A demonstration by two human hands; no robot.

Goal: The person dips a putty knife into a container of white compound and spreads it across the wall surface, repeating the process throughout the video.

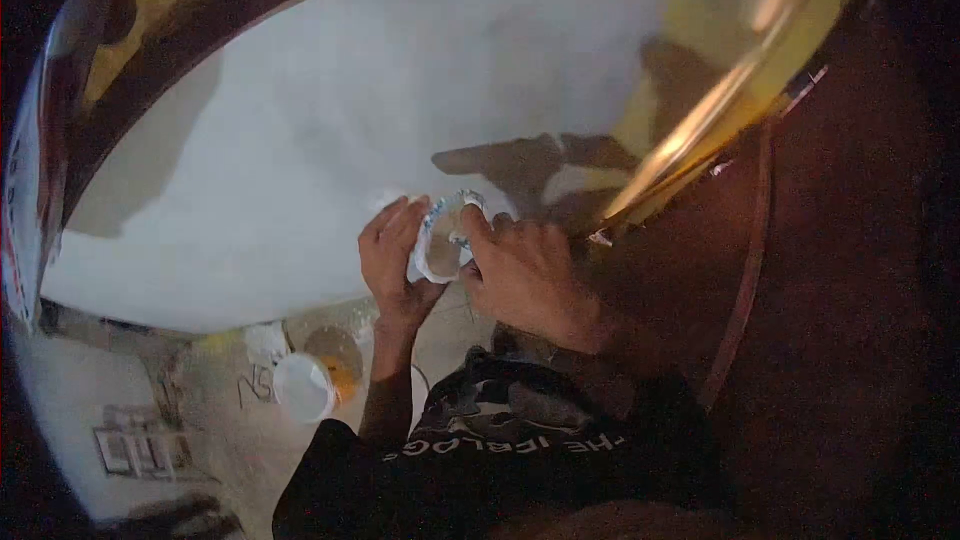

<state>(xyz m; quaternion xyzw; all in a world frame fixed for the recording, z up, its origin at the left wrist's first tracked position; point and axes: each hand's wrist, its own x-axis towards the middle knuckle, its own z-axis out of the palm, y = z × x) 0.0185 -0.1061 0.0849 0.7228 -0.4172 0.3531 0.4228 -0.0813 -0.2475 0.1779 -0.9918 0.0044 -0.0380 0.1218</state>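
Note:
My left hand is curled around the left side of a white roll with blue marks on its rim, which looks like a roll of tape. The roll is tilted, its brownish middle turned partly toward me. My right hand grips the roll's right side, with a finger over its upper rim and the other fingers folded and partly hidden. Beyond both hands stands a broad white surface, on which the shadow of a hand falls.
Shiny yellow film or tape runs up the right edge of the white surface, beside a dark red-brown area. A white bucket stands on the floor at lower left, near an orange thing. A frame-like object lies farther left.

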